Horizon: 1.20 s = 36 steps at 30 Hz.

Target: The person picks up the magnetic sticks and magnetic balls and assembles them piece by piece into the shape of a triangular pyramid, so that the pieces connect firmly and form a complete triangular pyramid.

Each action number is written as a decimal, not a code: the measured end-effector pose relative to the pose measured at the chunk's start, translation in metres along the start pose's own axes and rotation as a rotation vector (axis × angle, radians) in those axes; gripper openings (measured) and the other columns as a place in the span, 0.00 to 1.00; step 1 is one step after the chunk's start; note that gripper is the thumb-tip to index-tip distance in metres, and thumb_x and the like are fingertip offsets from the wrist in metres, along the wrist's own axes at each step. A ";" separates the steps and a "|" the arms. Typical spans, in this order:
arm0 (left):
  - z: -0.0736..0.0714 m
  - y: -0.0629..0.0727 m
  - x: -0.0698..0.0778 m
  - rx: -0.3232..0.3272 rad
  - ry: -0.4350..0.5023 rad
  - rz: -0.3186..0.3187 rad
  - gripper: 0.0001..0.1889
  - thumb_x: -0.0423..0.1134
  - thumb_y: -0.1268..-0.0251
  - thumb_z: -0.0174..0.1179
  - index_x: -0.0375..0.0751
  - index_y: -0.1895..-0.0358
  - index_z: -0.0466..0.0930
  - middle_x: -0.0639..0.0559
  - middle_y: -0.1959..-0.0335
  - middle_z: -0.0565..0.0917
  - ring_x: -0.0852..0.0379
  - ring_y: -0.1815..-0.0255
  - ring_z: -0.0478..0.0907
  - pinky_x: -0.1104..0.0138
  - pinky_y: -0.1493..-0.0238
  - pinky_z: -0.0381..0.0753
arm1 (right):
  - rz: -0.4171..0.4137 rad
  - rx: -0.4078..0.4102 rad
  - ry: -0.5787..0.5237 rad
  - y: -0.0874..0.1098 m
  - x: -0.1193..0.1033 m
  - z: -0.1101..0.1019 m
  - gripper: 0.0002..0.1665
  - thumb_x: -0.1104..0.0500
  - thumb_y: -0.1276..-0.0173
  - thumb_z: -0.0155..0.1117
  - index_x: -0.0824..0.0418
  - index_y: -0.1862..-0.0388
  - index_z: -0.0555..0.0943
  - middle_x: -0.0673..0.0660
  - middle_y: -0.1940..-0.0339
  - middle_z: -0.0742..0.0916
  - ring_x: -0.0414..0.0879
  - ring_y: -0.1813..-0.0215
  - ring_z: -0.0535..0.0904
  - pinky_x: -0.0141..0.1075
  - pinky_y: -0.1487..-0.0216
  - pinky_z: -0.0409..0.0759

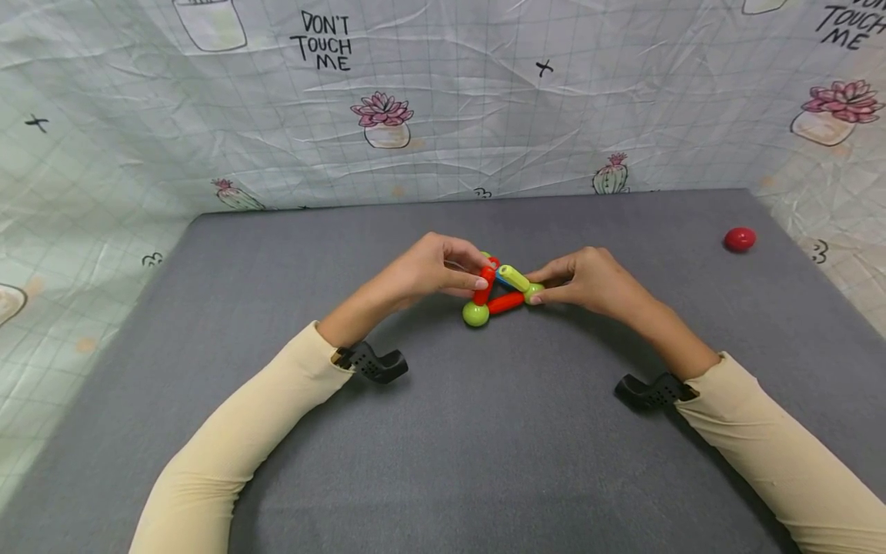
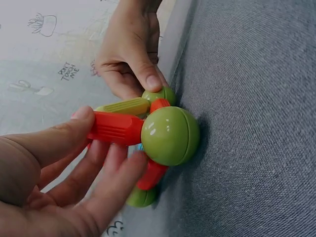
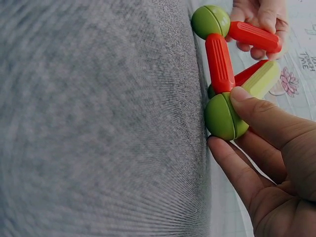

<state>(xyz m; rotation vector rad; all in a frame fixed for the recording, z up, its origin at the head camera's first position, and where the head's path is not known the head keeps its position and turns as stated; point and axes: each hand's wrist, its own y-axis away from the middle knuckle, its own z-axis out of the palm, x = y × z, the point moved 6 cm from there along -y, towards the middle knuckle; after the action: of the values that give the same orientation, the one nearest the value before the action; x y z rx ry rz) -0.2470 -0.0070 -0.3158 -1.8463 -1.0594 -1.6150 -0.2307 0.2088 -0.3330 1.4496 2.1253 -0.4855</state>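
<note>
A frame of green balls and coloured rods rests on the grey table. My left hand (image 1: 434,265) pinches an upright red rod (image 2: 116,128) between thumb and fingers; its lower end meets the front green ball (image 1: 475,314). On the right, my right hand (image 1: 584,283) grips another green ball (image 3: 224,116) between thumb and fingers. From that ball rises a tilted yellow-green rod (image 1: 514,278). A second red rod (image 3: 220,61) lies low between these two balls. Behind, a third green ball (image 2: 141,197) is partly hidden, as is a blue rod between the hands.
A red ball (image 1: 741,239) lies near the right back edge of the grey table (image 1: 471,446). A printed cloth (image 1: 471,115) hangs behind the table and at its sides. Black wrist mounts (image 1: 377,364) sit on both sleeves.
</note>
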 end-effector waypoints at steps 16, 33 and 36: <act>0.002 -0.003 -0.003 0.040 -0.165 -0.036 0.12 0.34 0.37 0.72 0.33 0.53 0.87 0.44 0.58 0.89 0.52 0.59 0.86 0.55 0.56 0.88 | 0.007 0.008 -0.018 0.000 0.000 0.000 0.22 0.46 0.40 0.79 0.50 0.48 0.90 0.51 0.56 0.92 0.44 0.63 0.77 0.32 0.72 0.68; 0.003 -0.010 -0.002 0.005 -0.138 -0.035 0.26 0.33 0.36 0.71 0.40 0.37 0.73 0.44 0.56 0.90 0.50 0.60 0.87 0.51 0.60 0.87 | 0.005 -0.005 -0.078 0.000 0.005 0.000 0.22 0.49 0.39 0.79 0.55 0.47 0.90 0.52 0.55 0.92 0.43 0.58 0.85 0.31 0.65 0.78; 0.003 -0.011 -0.002 -0.032 -0.146 -0.005 0.31 0.33 0.35 0.70 0.43 0.29 0.72 0.43 0.51 0.89 0.50 0.54 0.87 0.55 0.61 0.87 | 0.009 -0.004 -0.083 0.001 0.004 0.000 0.22 0.49 0.39 0.79 0.55 0.48 0.90 0.53 0.55 0.92 0.43 0.58 0.85 0.31 0.65 0.79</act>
<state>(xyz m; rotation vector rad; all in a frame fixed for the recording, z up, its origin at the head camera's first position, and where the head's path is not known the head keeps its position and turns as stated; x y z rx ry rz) -0.2540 0.0019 -0.3198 -2.0092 -1.1060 -1.5277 -0.2313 0.2123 -0.3353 1.4122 2.0525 -0.5290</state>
